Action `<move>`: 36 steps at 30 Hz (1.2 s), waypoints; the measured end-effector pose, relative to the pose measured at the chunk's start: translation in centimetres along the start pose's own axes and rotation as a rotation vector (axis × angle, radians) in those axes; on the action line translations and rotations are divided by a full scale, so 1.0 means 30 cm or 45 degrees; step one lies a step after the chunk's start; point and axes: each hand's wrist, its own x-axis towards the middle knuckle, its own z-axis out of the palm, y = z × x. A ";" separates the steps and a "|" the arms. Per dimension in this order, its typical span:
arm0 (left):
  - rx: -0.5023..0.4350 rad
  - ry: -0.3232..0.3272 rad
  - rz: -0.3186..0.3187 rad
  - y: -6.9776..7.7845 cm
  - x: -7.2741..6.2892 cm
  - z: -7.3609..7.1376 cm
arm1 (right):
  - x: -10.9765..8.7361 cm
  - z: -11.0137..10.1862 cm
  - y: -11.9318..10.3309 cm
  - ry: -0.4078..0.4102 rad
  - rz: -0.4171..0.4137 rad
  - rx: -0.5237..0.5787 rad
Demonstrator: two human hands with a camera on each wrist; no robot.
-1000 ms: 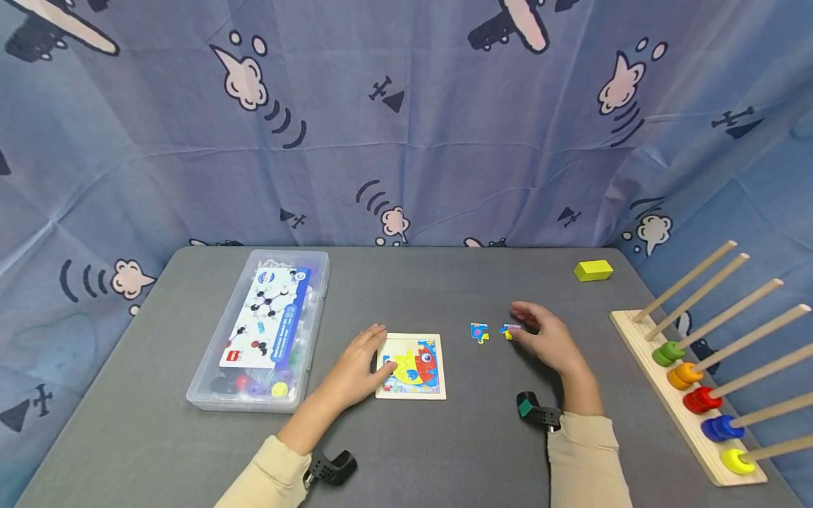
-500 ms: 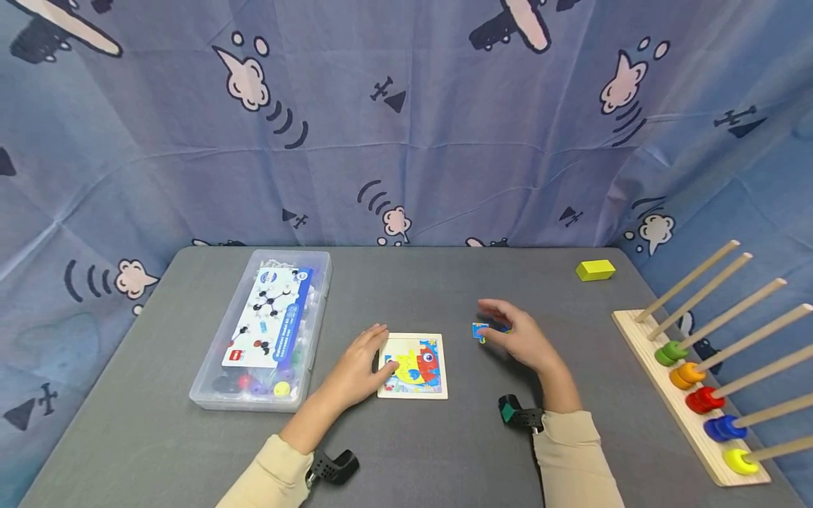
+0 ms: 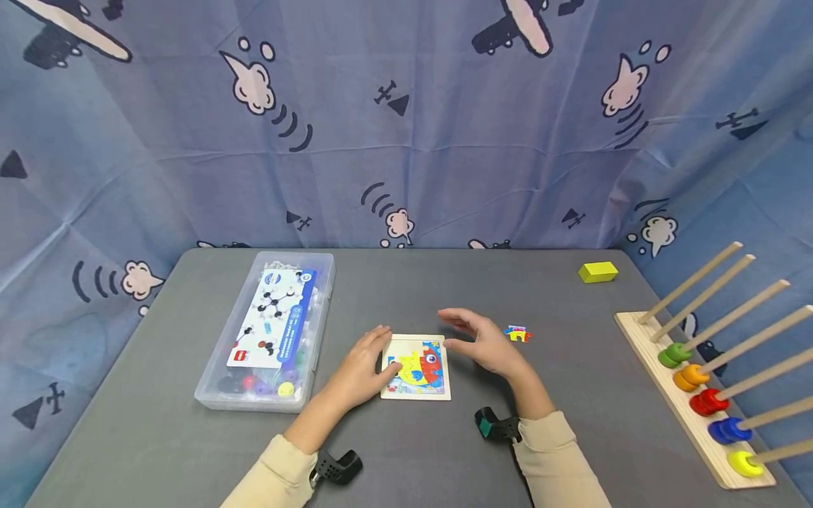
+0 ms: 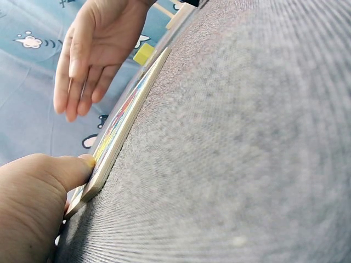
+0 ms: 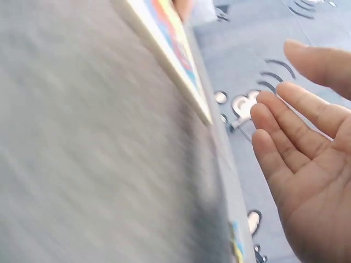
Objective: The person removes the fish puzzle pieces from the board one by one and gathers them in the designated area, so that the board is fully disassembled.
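Note:
A wooden-framed fish jigsaw puzzle [image 3: 416, 367] lies flat on the grey table, its upper-left part bare. My left hand [image 3: 360, 370] holds its left side, the thumb on top, as the left wrist view confirms. Beside the puzzle's right edge hovers my right hand [image 3: 484, 344]; in the right wrist view its fingers [image 5: 290, 131] are extended and slightly spread, with nothing seen in the palm. To the right of that hand a jigsaw piece [image 3: 519, 333] in red, yellow and pink lies on the table. A blue piece seen earlier cannot be made out in the head view.
A clear plastic molecular model kit box [image 3: 212, 384] stands on the left. At the right edge is a wooden peg stand [image 3: 641, 330] with coloured rings on tall pegs. Near the back right corner lies a yellow block [image 3: 598, 272]. A patterned blue curtain [image 3: 406, 127] hangs behind.
My right hand has moved left from the loose pieces to the puzzle's right edge, uncovering the red, yellow and pink piece. My left hand stays on the puzzle.

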 end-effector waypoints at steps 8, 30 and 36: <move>-0.011 -0.021 -0.016 0.002 0.003 -0.002 | 0.020 0.072 0.008 -0.062 0.026 0.035; -0.005 -0.009 -0.004 0.008 0.004 -0.012 | 0.008 0.090 0.041 -0.145 -0.105 -0.321; -0.018 -0.020 -0.018 0.008 0.003 -0.010 | 0.005 0.093 0.033 -0.158 -0.080 -0.353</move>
